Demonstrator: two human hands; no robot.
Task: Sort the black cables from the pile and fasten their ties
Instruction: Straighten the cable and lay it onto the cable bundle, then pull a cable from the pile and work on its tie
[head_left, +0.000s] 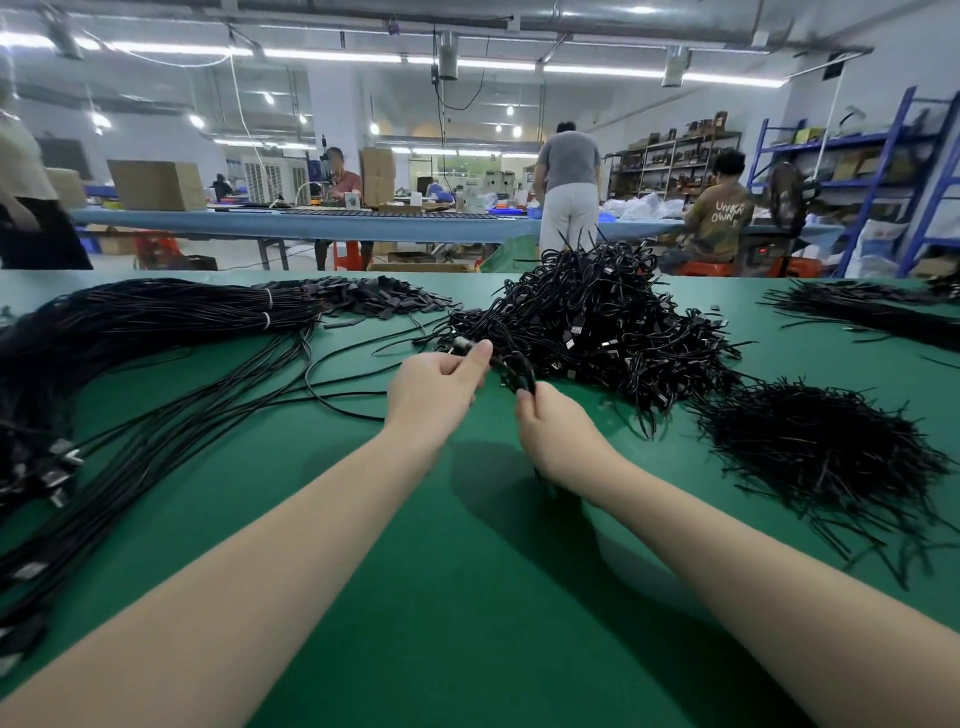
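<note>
A tall pile of coiled black cables (602, 322) lies on the green table (457, 545), just beyond my hands. My left hand (436, 389) pinches one end of a small black cable coil (514, 369) at the pile's near edge. My right hand (556, 431) grips the coil's lower end with curled fingers. A heap of loose black ties (810, 447) sits to the right of my right hand. Long straight black cables (156, 364) fan across the left of the table, bundled with white bands at the far end.
Flat black strips (374, 301) lie heaped at the far centre-left. More black ties (872, 312) lie at the far right. Beyond the table, people (569, 192) work at a long blue bench, with cardboard boxes and blue shelving (883, 171) at the right.
</note>
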